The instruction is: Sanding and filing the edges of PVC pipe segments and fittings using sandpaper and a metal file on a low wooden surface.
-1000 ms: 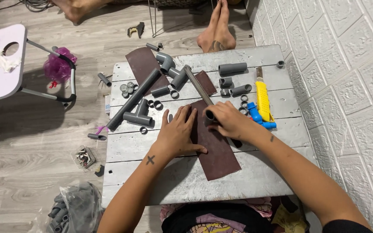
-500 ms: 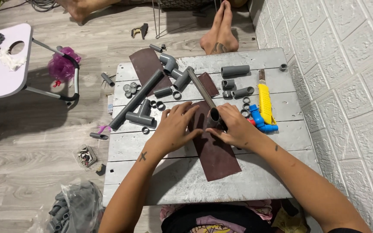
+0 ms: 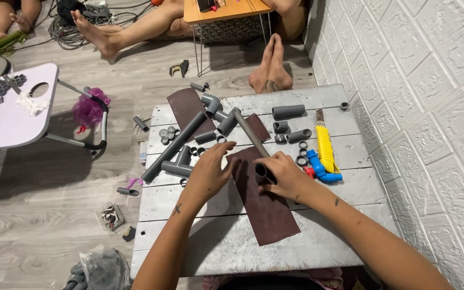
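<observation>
While hands grip pipe [image 3: 261,173], fittings [image 3: 288,134], cutter [image 3: 324,147] nearby

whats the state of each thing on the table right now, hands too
left hand: open, flat on the sandpaper strip
right hand: closed on the short grey pipe
short grey pipe: end pressed to the sandpaper
sandpaper strip: flat on the table
long grey pipe: lying loose, untouched
yellow knife: lying flat, whether the blade is out cannot be told
blue valve: lying beside the knife
</observation>
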